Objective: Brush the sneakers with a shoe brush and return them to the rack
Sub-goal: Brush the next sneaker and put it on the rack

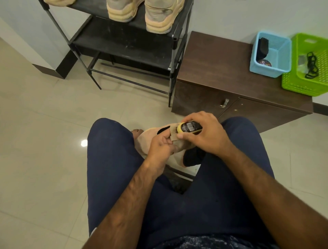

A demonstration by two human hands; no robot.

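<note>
Knees (113, 151) in navy trousers frame the near middle of the view, and between them a beige sneaker (142, 140) with a black lining is held above the tiled floor (44, 124). The left hand (159, 147) grips the sneaker from the near side, its fingers curled round the upper. The right hand (205, 135) holds a shoe brush (190, 127) with a yellow and black back; its fingers and thumb are clamped on the two sides of the brush, and the pale bristles press down on the sneaker just right of the left hand's fingers.

Far from the person stands a black shoe rack (124, 44). Two beige sneakers (122, 10) sit side by side on its upper shelf, and part of another shoe (58, 1) shows at the far left edge. The shelf below them carries nothing visible.

Right of the rack, touching or just beside it, is a low brown cabinet (213, 62). On its far right end a blue basket (282, 58) holds a dark object (263, 48) and a round tin (264, 62). A green basket (301, 85) sits just right of it with a black cord (311, 64) inside.
</note>
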